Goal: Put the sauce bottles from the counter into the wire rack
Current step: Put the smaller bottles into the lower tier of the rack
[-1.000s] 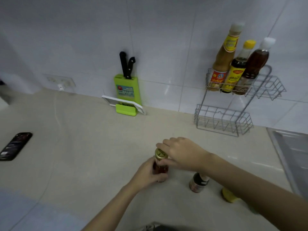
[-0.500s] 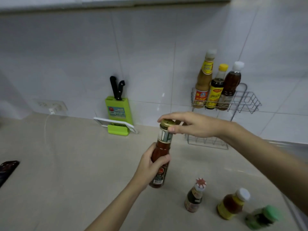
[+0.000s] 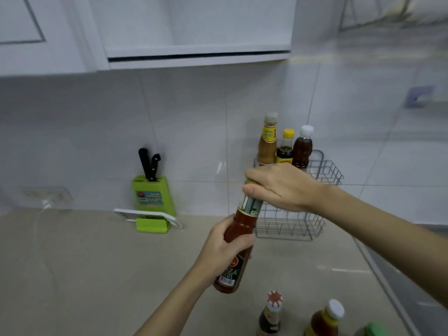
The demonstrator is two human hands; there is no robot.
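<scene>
While the left hand (image 3: 221, 248) grips the red bottle (image 3: 238, 241) mid-frame, above the counter (image 3: 97, 263), the right hand (image 3: 278, 185) clasps its cap. Behind stands the rack (image 3: 324, 170) (three bottles in its upper tier).

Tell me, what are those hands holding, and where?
A red sauce bottle: left hand grips its body, right hand covers its cap.

Left hand (image 3: 221, 251) grip wrapped closed, forearm angled up, right hand (image 3: 281, 186) clasped palm-down, arm extended
</scene>
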